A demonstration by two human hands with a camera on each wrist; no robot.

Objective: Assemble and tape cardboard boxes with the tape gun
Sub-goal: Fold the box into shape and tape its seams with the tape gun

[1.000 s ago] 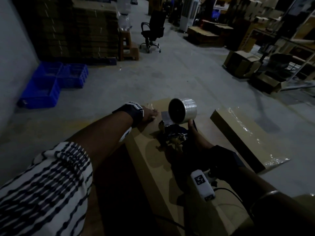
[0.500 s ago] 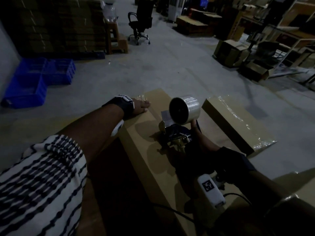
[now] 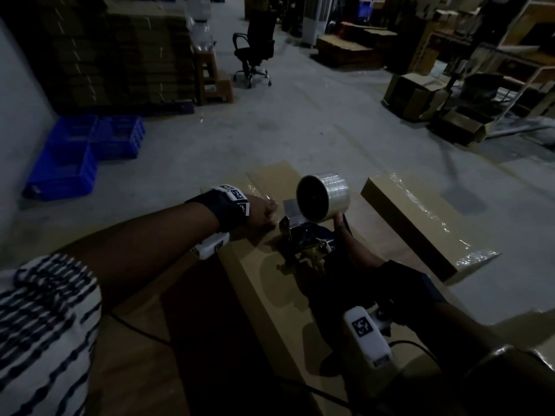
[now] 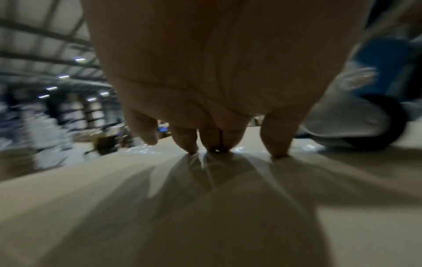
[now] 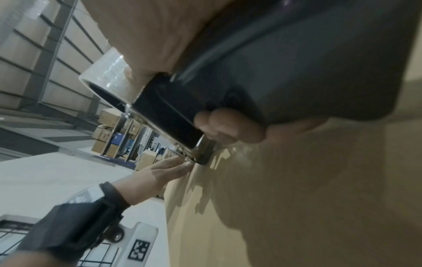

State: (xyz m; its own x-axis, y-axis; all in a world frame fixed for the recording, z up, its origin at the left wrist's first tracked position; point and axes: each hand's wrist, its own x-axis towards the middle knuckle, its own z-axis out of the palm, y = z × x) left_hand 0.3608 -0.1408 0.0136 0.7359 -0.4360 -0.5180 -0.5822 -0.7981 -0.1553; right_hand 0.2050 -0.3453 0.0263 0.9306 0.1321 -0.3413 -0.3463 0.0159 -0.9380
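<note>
Long cardboard box lies flat in front of the person, flaps closed, contents not visible. Right hand wrapped round the handle of the tape gun, w/ its front end down on the box top and the clear tape roll sitting above. In the right wrist view the fingers curl under the dark gun body, thumb up by the roll.

Left hand is just ahead of the gun, fingers straight, tips pressing a strip of clear tape onto the cardboard; the left wrist view shows four fingertips touching the surface, little finger lifted.

Second box, taped shut w/ shiny tape along its top, lies on the floor to the right, apart from the first. Blue crates sit by the left wall, contents too dark to tell. Open cartons far right; office chair further back.
</note>
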